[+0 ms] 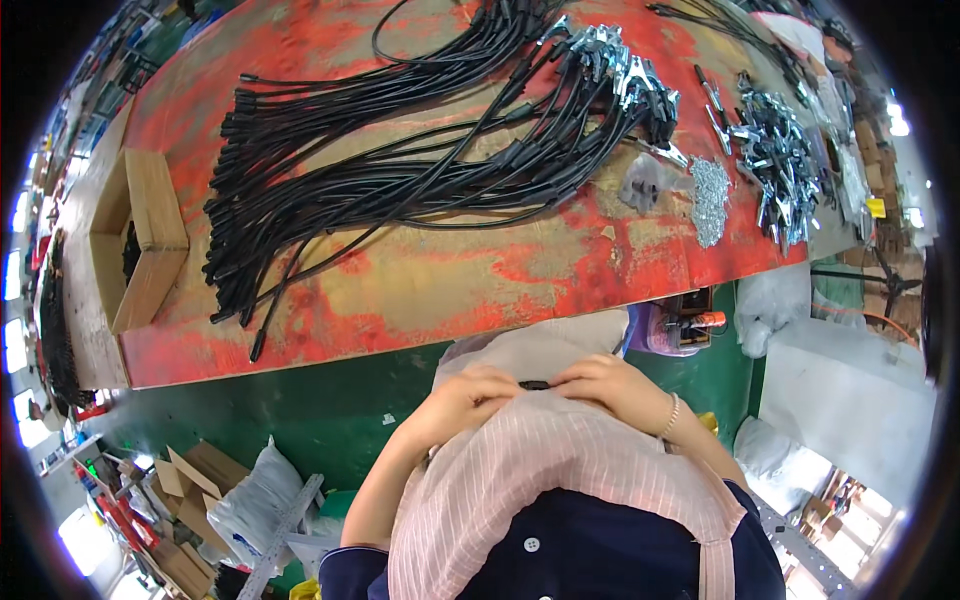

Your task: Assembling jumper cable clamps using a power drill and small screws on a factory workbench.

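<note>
While the two hands are being held close together just above the lap, a small black connector piece (pixel 534 384) is being pinched between them. It is being gripped at one end by the fingertips of the left hand (pixel 462 398) and at the other by those of the right hand (pixel 607 385), so each grip is being kept closed tightly on the piece, with no gap to be seen between fingers and part. A beaded bracelet (pixel 671 415) is being worn on the right wrist, just behind that grip. Directly under the grip a pale striped apron (pixel 560 480) is being spread over the lap.

Well beyond the grip, a worn red desk (pixel 430 280) is being used to carry the stock. A large bundle of black cables (pixel 400 150) is being kept there, far ahead of the grip and to its left. Ahead and to the right, piles of metal clips (pixel 780 150) are being stored, with a small heap of tiny silver parts (pixel 710 200) lying beside them. Far off to the left of the grip, an open cardboard box (pixel 140 240) is being kept on the desk's edge.
</note>
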`<state>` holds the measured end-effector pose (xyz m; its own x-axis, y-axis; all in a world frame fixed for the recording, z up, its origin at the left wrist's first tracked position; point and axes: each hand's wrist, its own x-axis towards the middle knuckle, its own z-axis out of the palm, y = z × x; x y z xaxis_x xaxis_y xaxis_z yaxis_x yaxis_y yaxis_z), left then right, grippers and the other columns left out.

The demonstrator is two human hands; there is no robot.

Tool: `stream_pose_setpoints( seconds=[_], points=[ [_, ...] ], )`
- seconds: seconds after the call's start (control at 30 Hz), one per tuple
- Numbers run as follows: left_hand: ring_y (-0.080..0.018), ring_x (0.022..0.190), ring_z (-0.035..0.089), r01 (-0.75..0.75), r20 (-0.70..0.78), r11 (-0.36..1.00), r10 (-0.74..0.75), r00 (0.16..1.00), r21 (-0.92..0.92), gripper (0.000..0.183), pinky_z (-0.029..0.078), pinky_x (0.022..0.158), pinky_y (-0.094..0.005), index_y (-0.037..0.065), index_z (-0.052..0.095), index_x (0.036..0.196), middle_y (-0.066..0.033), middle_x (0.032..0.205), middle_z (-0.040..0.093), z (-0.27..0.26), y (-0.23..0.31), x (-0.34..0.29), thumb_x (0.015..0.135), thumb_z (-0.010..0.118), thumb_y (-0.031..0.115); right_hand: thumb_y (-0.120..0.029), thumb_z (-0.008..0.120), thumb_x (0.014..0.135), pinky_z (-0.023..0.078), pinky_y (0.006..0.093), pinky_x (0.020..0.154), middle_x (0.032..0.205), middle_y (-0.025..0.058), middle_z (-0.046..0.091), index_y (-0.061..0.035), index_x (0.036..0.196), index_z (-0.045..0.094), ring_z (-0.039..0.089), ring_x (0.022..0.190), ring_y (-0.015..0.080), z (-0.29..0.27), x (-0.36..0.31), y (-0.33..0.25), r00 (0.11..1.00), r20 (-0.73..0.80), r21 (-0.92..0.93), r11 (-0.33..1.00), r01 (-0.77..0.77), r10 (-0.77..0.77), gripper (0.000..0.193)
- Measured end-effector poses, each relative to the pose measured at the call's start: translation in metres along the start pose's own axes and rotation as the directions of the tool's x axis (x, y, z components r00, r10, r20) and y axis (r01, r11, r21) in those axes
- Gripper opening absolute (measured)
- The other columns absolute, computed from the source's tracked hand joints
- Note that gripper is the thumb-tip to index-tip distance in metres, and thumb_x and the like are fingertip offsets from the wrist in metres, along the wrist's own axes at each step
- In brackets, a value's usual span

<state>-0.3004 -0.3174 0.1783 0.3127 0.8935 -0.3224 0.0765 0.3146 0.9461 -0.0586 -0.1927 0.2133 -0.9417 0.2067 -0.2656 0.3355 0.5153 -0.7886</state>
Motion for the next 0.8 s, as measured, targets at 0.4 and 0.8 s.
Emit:
stream_pose_setpoints(
  seconds=[0.4, 0.8],
  points=[
    [-0.0217, 0.113, 0.055, -0.366, 0.271, 0.923, 0.324, 0.906, 0.121, 0.024, 0.041, 0.093, -0.0359, 0.005, 0.065, 0.107, -0.0050, 0.119, 0.062, -0.021, 0.044, -0.032, 0.085, 0.060, 0.014, -0.019, 0.058, 0.089, 0.050, 0.0314, 0.077, 0.098, 0.0090, 0.066, -0.0079, 0.107, 0.065, 0.064, 0.087, 0.0195, 0.023, 0.023, 0.030, 0.949, -0.018, 0.307, 0.905, -0.295, 0.316, 0.023],
    [-0.0124, 0.090, 0.057, -0.024, -0.268, 0.992, -0.010, 0.963, -0.124, 0.020, 0.045, 0.080, -0.0260, 0.001, 0.061, 0.108, -0.0062, 0.098, 0.064, -0.001, -0.096, -0.084, 0.092, 0.056, 0.013, -0.024, 0.060, 0.088, 0.048, 0.0349, 0.081, 0.101, 0.0116, 0.064, -0.0058, 0.104, 0.062, 0.062, 0.093, 0.0241, 0.064, 0.108, 0.034, 0.946, 0.324, 0.055, 0.998, 0.009, -0.026, 0.025]
  ],
)
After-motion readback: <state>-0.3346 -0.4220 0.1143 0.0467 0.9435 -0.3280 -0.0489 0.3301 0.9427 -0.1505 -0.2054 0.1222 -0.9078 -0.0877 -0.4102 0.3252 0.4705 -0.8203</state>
